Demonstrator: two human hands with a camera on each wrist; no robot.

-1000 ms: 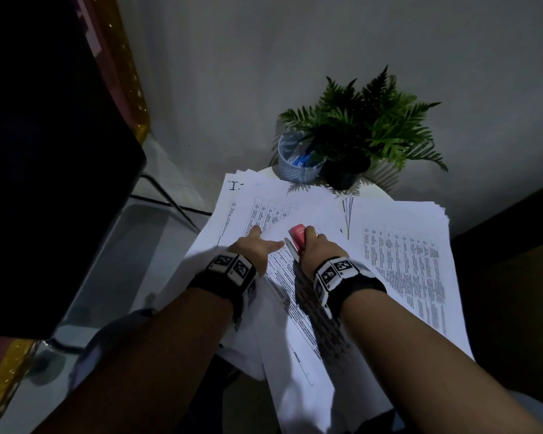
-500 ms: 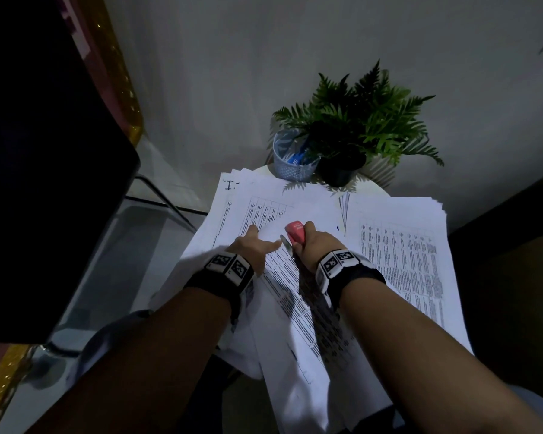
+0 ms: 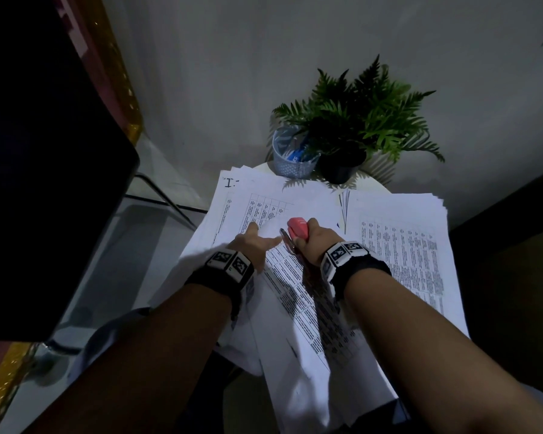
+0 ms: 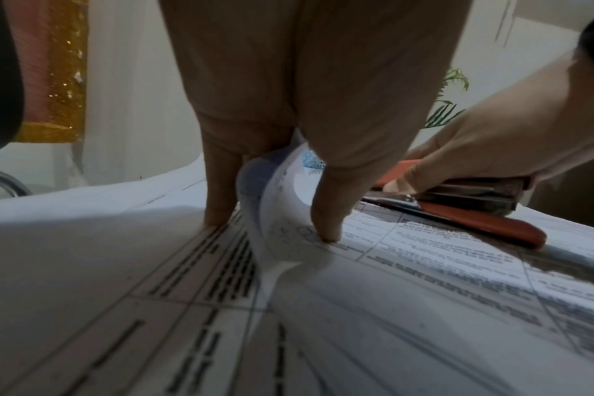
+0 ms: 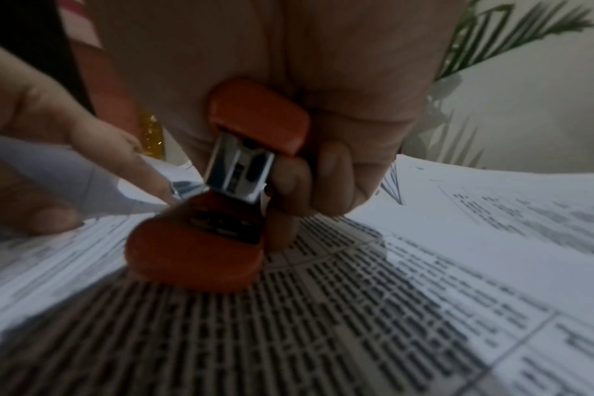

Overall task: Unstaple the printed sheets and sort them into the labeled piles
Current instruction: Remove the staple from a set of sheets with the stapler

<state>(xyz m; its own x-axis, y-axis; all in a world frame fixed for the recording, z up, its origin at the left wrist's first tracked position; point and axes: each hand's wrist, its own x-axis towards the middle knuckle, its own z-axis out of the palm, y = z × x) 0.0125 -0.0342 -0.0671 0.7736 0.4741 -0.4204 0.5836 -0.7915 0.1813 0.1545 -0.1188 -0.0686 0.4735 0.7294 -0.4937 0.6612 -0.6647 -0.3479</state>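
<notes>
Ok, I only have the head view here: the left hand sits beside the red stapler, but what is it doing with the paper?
Observer: The left wrist view shows the left hand pinching a curled-back white top page between two fingertips.
Operator: And the tool, is it closed?
Observer: No. In the right wrist view the orange-red plastic stapler is hinged open in the right hand's grip, with its chrome magazine bared.
Operator: Is it lifted off the paper?
Observer: No, its base rests on the printed table sheet.
</notes>
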